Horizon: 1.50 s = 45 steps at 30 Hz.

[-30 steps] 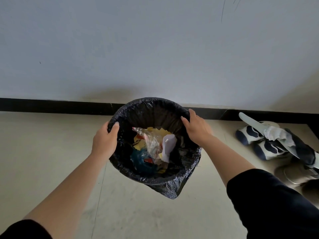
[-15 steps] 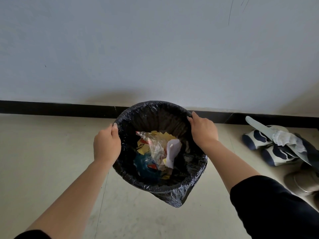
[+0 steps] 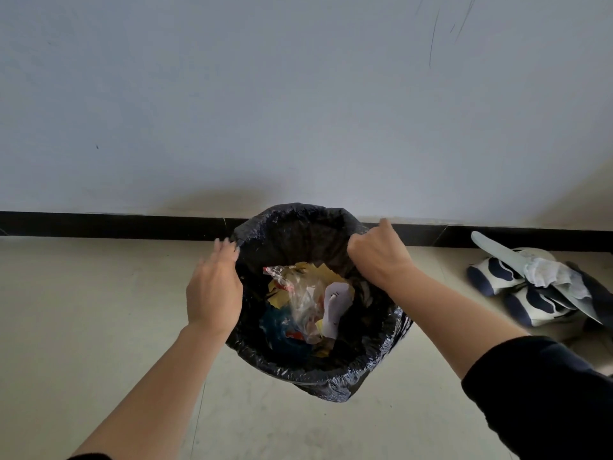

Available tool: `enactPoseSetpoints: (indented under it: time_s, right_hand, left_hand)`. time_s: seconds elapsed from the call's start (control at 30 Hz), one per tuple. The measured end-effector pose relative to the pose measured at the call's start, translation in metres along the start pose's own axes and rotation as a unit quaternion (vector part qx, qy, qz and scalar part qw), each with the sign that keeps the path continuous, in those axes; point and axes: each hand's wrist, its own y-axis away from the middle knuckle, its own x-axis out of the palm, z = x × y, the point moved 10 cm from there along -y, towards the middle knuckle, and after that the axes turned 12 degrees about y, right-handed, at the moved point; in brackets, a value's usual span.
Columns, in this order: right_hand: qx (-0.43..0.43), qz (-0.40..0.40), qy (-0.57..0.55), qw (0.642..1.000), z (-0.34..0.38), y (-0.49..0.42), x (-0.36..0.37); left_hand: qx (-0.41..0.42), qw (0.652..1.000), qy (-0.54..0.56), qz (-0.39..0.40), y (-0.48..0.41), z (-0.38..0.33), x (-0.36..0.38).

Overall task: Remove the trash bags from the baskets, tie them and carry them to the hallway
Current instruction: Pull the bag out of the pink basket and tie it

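Observation:
A black trash bag (image 3: 318, 376) lines a round basket on the floor by the wall; the bag covers the basket completely. Inside lies trash (image 3: 308, 303): clear plastic, yellow and white paper, something blue. My right hand (image 3: 378, 254) is clenched on the bag's rim at its right side and lifts the plastic up. On the bag's left edge my left hand (image 3: 214, 293) rests with fingers extended along the plastic; whether it grips the rim I cannot tell.
A white wall with a black baseboard (image 3: 116, 224) runs just behind the basket. To the right, slippers (image 3: 517, 293) with navy and white pattern and a crumpled tissue lie on the beige floor. Bare floor (image 3: 83, 310) spreads left and in front.
My right hand has closed into a fist on the rim and pulled it up. My left hand's fingers have straightened along the left edge. The camera has tilted slightly.

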Motion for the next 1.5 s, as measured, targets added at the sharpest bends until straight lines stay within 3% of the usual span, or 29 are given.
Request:
enactPoseSetpoints:
  time_s: [0.13, 0.37, 0.53, 0.63, 0.73, 0.83, 0.9, 1.03, 1.13, 1.23, 1.3, 1.37, 1.43, 1.5]
  right_hand:
    - [0.010, -0.019, -0.176, 0.984, 0.021, 0.005, -0.005]
    - [-0.003, 0.067, -0.431, 0.900, 0.046, 0.009, 0.012]
    - [0.036, 0.082, -0.465, 0.881, 0.031, 0.015, 0.008]
    - [0.091, 0.053, -0.443, 0.890, 0.006, 0.023, -0.004]
    - [0.125, 0.043, -0.366, 0.921, -0.016, 0.043, -0.017]
    - [0.126, 0.114, -0.277, 0.946, -0.019, 0.068, -0.006]
    - [0.123, 0.145, -0.252, 0.949, -0.011, 0.081, 0.004]
    - [0.116, 0.182, -0.301, 0.929, 0.010, 0.095, 0.021]
    - [0.130, 0.220, -0.445, 0.858, 0.019, 0.094, 0.030]
    - [0.179, 0.254, -0.619, 0.721, 0.021, 0.094, 0.037]
    - [0.221, 0.250, -0.685, 0.648, 0.019, 0.094, 0.041]
    - [0.251, 0.238, -0.710, 0.613, 0.018, 0.092, 0.045]
    - [0.256, 0.225, -0.687, 0.642, 0.014, 0.087, 0.047]
    - [0.231, 0.198, -0.606, 0.735, 0.007, 0.079, 0.044]
  left_hand:
    - [0.079, 0.996, 0.027, 0.025, 0.004, -0.019, 0.012]
    - [0.114, 0.982, 0.124, 0.088, 0.007, -0.032, 0.020]
    - [0.066, 0.971, 0.110, 0.199, 0.021, -0.031, 0.037]
    - [0.157, 0.958, 0.022, 0.240, 0.037, -0.059, 0.035]
    - [0.166, 0.904, 0.010, 0.394, 0.066, -0.088, 0.050]
    - [0.111, 0.838, -0.006, 0.534, 0.102, -0.090, 0.072]
    - [0.095, 0.817, -0.033, 0.568, 0.116, -0.086, 0.083]
    - [0.079, 0.808, 0.005, 0.584, 0.123, -0.080, 0.095]
    - [0.091, 0.798, -0.019, 0.595, 0.125, -0.078, 0.097]
    - [0.102, 0.787, -0.032, 0.608, 0.128, -0.080, 0.095]
    - [0.098, 0.791, -0.017, 0.604, 0.124, -0.081, 0.091]
    - [0.084, 0.810, 0.007, 0.580, 0.114, -0.079, 0.088]
    - [0.069, 0.844, 0.031, 0.531, 0.098, -0.075, 0.084]
    - [0.048, 0.875, 0.045, 0.479, 0.082, -0.066, 0.083]
